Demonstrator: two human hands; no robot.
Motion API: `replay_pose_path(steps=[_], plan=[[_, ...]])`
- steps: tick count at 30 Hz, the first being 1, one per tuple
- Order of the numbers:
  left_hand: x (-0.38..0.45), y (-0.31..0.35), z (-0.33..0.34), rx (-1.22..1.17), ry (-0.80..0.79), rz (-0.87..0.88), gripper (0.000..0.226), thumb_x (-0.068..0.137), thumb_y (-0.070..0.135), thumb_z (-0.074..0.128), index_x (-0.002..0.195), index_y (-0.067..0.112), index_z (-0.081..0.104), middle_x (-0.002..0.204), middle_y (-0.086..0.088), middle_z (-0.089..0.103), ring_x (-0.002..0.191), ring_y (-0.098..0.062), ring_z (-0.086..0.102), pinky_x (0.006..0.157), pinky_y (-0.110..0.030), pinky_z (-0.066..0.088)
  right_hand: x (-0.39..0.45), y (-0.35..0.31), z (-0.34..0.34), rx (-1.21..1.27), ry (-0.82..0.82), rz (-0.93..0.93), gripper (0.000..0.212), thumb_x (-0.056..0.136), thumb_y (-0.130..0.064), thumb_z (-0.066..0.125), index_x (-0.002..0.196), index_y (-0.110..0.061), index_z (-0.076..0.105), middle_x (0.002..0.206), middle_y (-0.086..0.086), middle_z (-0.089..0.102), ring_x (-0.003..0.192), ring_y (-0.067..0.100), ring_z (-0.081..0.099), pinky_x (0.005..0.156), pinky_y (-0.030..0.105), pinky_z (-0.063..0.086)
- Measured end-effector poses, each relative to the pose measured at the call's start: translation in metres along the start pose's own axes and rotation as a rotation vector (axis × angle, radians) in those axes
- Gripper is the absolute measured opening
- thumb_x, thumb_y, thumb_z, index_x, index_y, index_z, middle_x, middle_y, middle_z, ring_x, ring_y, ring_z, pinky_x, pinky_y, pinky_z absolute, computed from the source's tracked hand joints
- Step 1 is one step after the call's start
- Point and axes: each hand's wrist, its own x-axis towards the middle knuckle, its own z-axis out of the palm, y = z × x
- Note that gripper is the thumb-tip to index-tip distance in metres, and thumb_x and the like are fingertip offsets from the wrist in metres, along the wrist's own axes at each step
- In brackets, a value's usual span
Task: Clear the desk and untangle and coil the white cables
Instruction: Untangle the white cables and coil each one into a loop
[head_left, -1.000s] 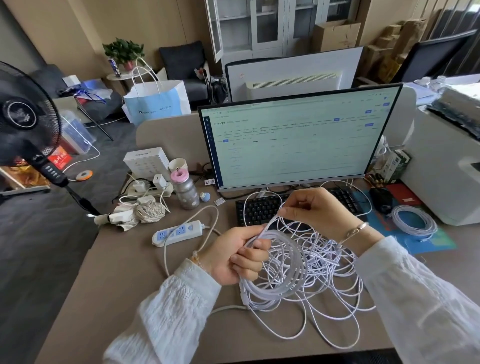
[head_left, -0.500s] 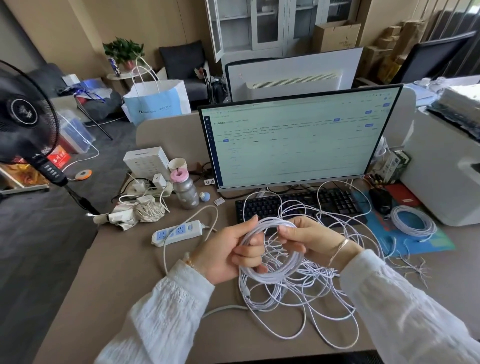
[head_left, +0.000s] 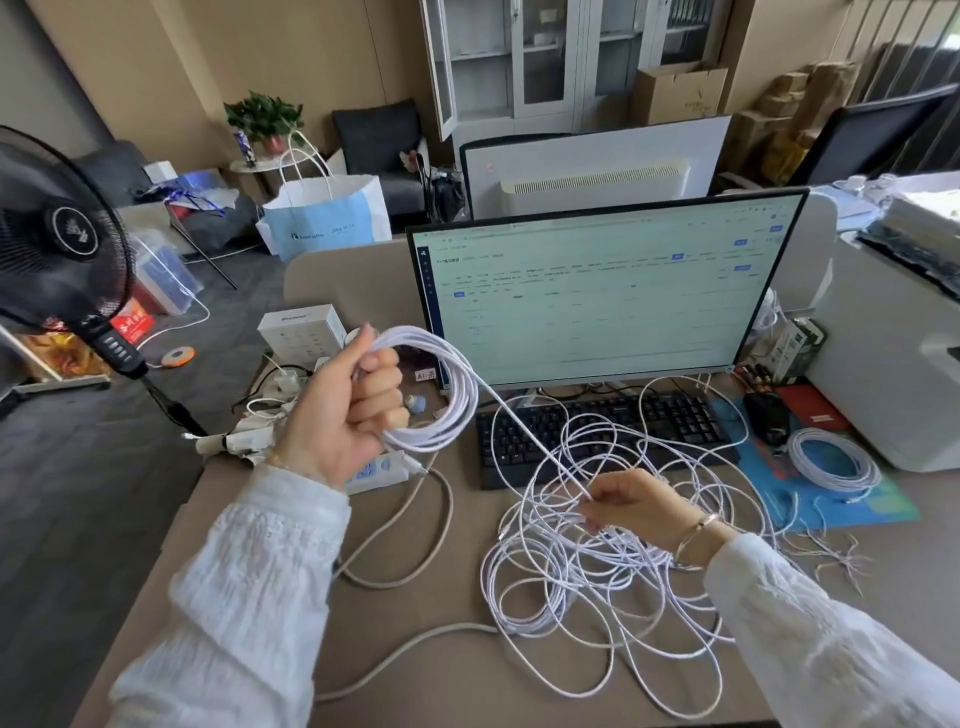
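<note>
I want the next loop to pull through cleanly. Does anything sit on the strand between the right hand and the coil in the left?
Nothing visible. The strand runs taut through the air from the right hand up to the coil gripped by the left hand, passing above the keyboard. Behind the right hand lies the tangle.

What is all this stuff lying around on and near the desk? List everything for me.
cable coil: one, white, held up in left hand
tangled cable: one heap, white, desk front
finished coil: one, white, blue mat at right
monitor: one, black frame, lit, desk rear
keyboard: one, black, under monitor
mouse: one, black, right of keyboard
power strip: one, white, behind left wrist
fan: one, black, far left
paper bag: one, blue-white, floor behind
left hand: grips coil
right hand: pinches taut strand
</note>
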Motion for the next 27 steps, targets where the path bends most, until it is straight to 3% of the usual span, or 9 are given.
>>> replay_pose_path(steps=[5, 9, 14, 16, 18, 21, 23, 27], plan=[[-0.001, 0.004, -0.003, -0.033, 0.013, 0.105, 0.047, 0.099, 0.042, 0.037, 0.057, 0.022, 0.04, 0.038, 0.009, 0.022, 0.036, -0.01, 0.006, 0.034, -0.017, 0.012, -0.004, 0.009, -0.011, -0.227, 0.179, -0.012, 0.012, 0.089, -0.024, 0.065, 0.079, -0.019, 0.07, 0.072, -0.004, 0.073, 0.068, 0.015, 0.069, 0.072, 0.032, 0.058], [0.007, -0.005, -0.005, 0.022, 0.114, 0.157, 0.047, 0.1, 0.046, 0.036, 0.06, 0.021, 0.037, 0.041, 0.01, 0.02, 0.031, -0.004, 0.015, 0.032, -0.017, 0.016, -0.013, -0.02, -0.004, -0.404, 0.208, -0.072, 0.015, 0.096, -0.02, 0.055, 0.09, -0.013, 0.067, 0.069, -0.007, 0.065, 0.059, 0.004, 0.065, 0.061, 0.015, 0.052], [0.019, -0.021, 0.001, 0.184, 0.194, 0.193, 0.047, 0.103, 0.048, 0.03, 0.065, 0.02, 0.031, 0.04, 0.009, 0.019, 0.03, -0.005, 0.015, 0.034, -0.018, 0.017, -0.024, -0.066, 0.02, -0.643, 0.18, -0.309, 0.02, 0.098, -0.022, 0.05, 0.09, -0.011, 0.065, 0.08, -0.002, 0.066, 0.074, 0.017, 0.062, 0.075, 0.027, 0.049], [0.019, -0.029, 0.003, 0.278, 0.181, 0.212, 0.046, 0.103, 0.047, 0.031, 0.066, 0.019, 0.033, 0.042, 0.008, 0.019, 0.033, -0.006, 0.015, 0.037, -0.017, 0.018, -0.028, -0.081, 0.026, -0.649, 0.17, -0.407, 0.02, 0.094, -0.019, 0.052, 0.083, -0.008, 0.064, 0.076, 0.003, 0.067, 0.072, 0.021, 0.062, 0.076, 0.033, 0.05], [0.017, -0.036, 0.005, 0.372, 0.155, 0.245, 0.046, 0.102, 0.046, 0.033, 0.066, 0.018, 0.034, 0.046, 0.007, 0.02, 0.036, -0.008, 0.016, 0.041, -0.021, 0.015, -0.032, -0.094, 0.028, -0.624, 0.152, -0.471, 0.022, 0.093, -0.017, 0.05, 0.075, -0.007, 0.059, 0.068, 0.005, 0.064, 0.065, 0.022, 0.061, 0.067, 0.037, 0.05], [0.011, -0.045, 0.013, 0.513, 0.136, 0.283, 0.047, 0.103, 0.042, 0.033, 0.064, 0.016, 0.031, 0.047, 0.005, 0.019, 0.037, -0.01, 0.016, 0.045, -0.026, 0.013, -0.034, -0.111, 0.031, -0.571, 0.137, -0.544, 0.017, 0.095, -0.015, 0.05, 0.084, -0.01, 0.061, 0.067, 0.002, 0.068, 0.06, 0.017, 0.063, 0.058, 0.024, 0.049], [0.01, -0.051, 0.017, 0.645, 0.101, 0.296, 0.047, 0.103, 0.041, 0.033, 0.064, 0.017, 0.031, 0.048, 0.003, 0.021, 0.037, -0.012, 0.021, 0.043, -0.024, 0.021, -0.034, -0.12, 0.032, -0.514, 0.135, -0.578, 0.009, 0.094, -0.012, 0.054, 0.092, -0.009, 0.062, 0.07, -0.001, 0.071, 0.059, 0.012, 0.063, 0.057, 0.016, 0.044], [0.008, -0.065, 0.019, 0.961, 0.021, 0.299, 0.057, 0.102, 0.047, 0.037, 0.052, 0.022, 0.047, 0.048, 0.004, 0.045, 0.045, -0.014, 0.045, 0.056, -0.027, 0.038, -0.028, -0.133, 0.025, -0.451, 0.219, -0.643, 0.011, 0.088, -0.013, 0.054, 0.087, -0.009, 0.064, 0.067, -0.002, 0.068, 0.054, 0.013, 0.056, 0.058, 0.024, 0.046]])
